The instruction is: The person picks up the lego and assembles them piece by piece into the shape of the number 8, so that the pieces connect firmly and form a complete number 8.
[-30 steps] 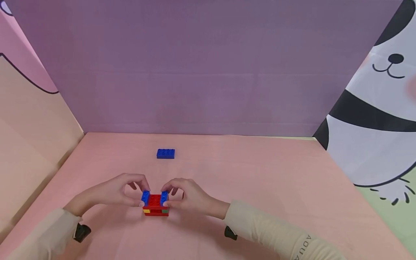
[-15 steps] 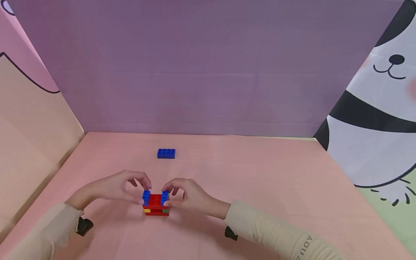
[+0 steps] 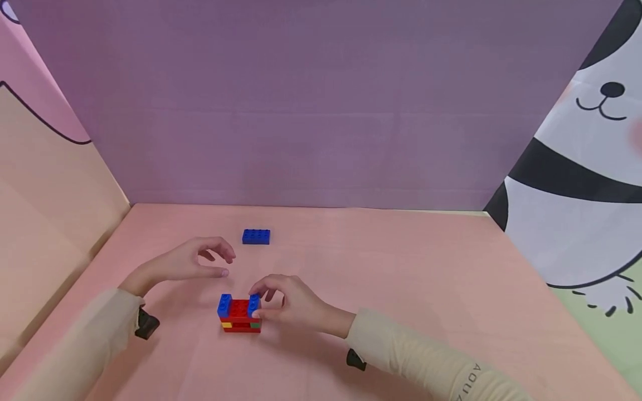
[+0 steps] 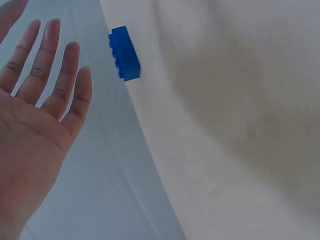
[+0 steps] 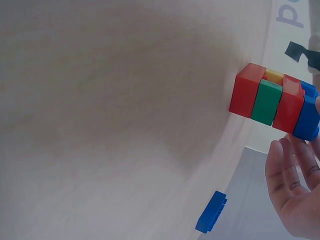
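Pink tabletop [image 3: 426,278] meets a purple wall [image 3: 321,100]; near the person stands the stack [image 3: 239,309], two red layers with a yellow brick [image 3: 227,324] and a green brick [image 3: 255,325] between them, a left blue brick [image 3: 224,306] and a right blue brick [image 3: 254,305] on top at the ends; farther back lies a loose brick [image 3: 256,237], also blue.

The right hand [image 3: 293,299] pinches the right blue brick between thumb and fingers; an upward tug or twist there could pop it off or skew the stack; whether its studs are fully seated I cannot tell. The left hand [image 3: 190,260] holds nothing, thumb and fingers apart, between stack and loose brick; a careless sweep back could clip the left blue brick; a clumsy forward reach could shove the loose brick away; hard pressing on one end could tip everything.
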